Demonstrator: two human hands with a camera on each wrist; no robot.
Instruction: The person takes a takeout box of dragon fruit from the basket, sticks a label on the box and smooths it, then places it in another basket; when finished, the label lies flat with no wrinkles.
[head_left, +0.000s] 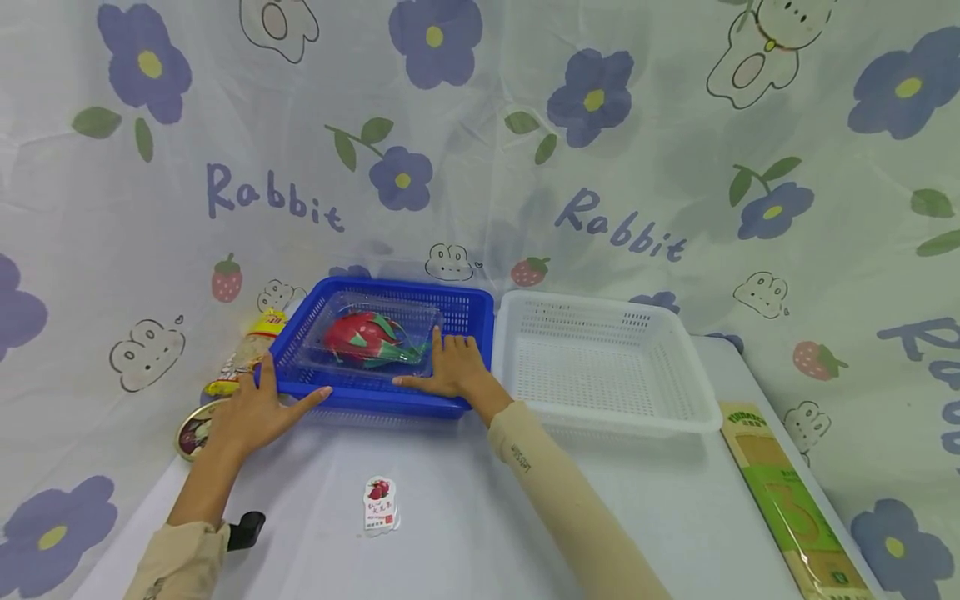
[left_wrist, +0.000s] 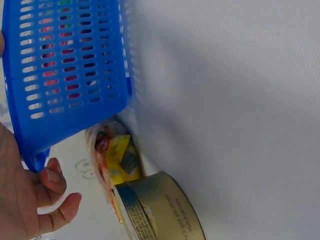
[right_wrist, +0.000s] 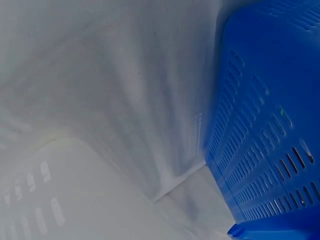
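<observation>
A person's left hand [head_left: 258, 408] grips the blue basket's [head_left: 465, 312] front-left corner while the right hand [head_left: 450, 371] lies flat, fingers spread, over its front rim, apparently steadying the boxed dragon fruit [head_left: 365, 337] inside, beside a white basket [head_left: 600, 367]

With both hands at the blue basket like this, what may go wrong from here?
1. The left hand holds the blue basket at its corner, close to a snack bag and a round tin; pushing the basket left may knock them.
2. The right hand only lies flat on the rim, so a lifted basket may tilt and the boxed dragon fruit may slide.
</observation>
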